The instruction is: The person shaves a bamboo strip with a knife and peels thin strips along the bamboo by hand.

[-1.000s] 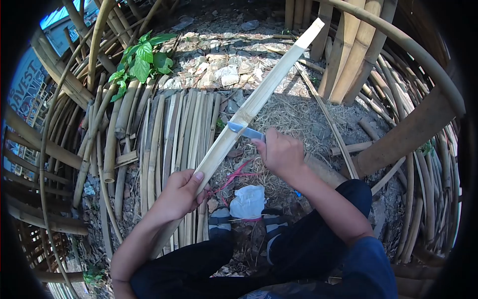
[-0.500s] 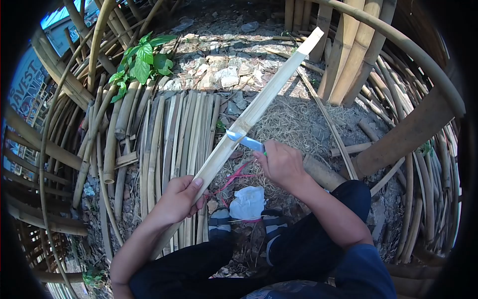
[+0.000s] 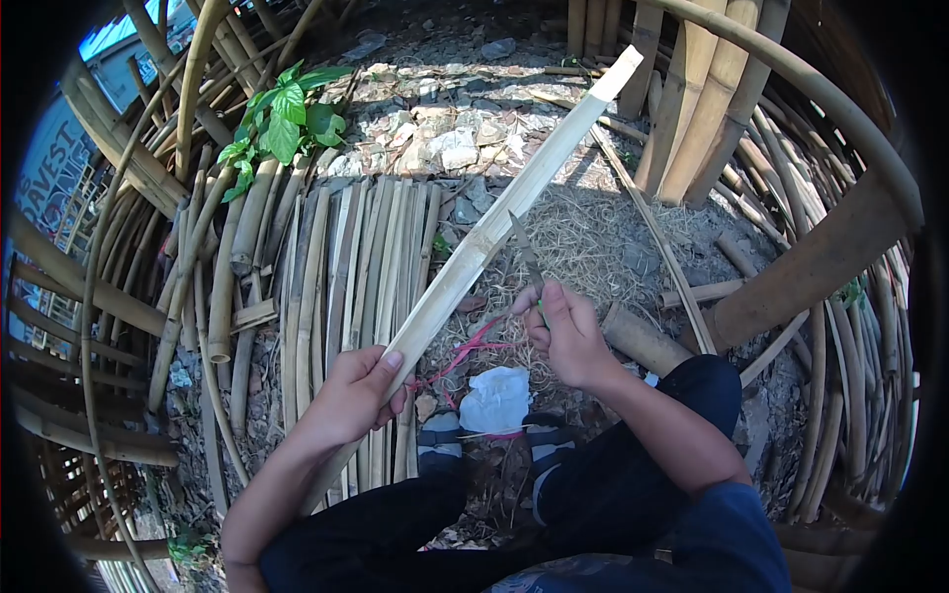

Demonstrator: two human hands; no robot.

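Note:
A long split bamboo strip (image 3: 534,178) slants from lower left to upper right in front of me, its pale inner face and a node showing. My left hand (image 3: 364,393) is closed around its lower part, thumb on top. In my right hand (image 3: 568,331) is a knife (image 3: 527,252), its blade pointing up and its tip close to the strip's right edge near the node. Whether the tip touches the strip I cannot tell. The fingers wrap round the handle and hide most of it.
Several split bamboo strips (image 3: 361,267) lie side by side at left. Pink string (image 3: 474,346) and a white plastic piece (image 3: 496,400) lie near my shoes. Thin shavings (image 3: 583,237) cover the ground. A leafy plant (image 3: 287,114) and upright bamboo poles (image 3: 707,99) stand farther off.
The knife has come off the strip's face near the node and turned from pointing left to pointing up. My right hand has rotated and dropped slightly. My left hand keeps its hold.

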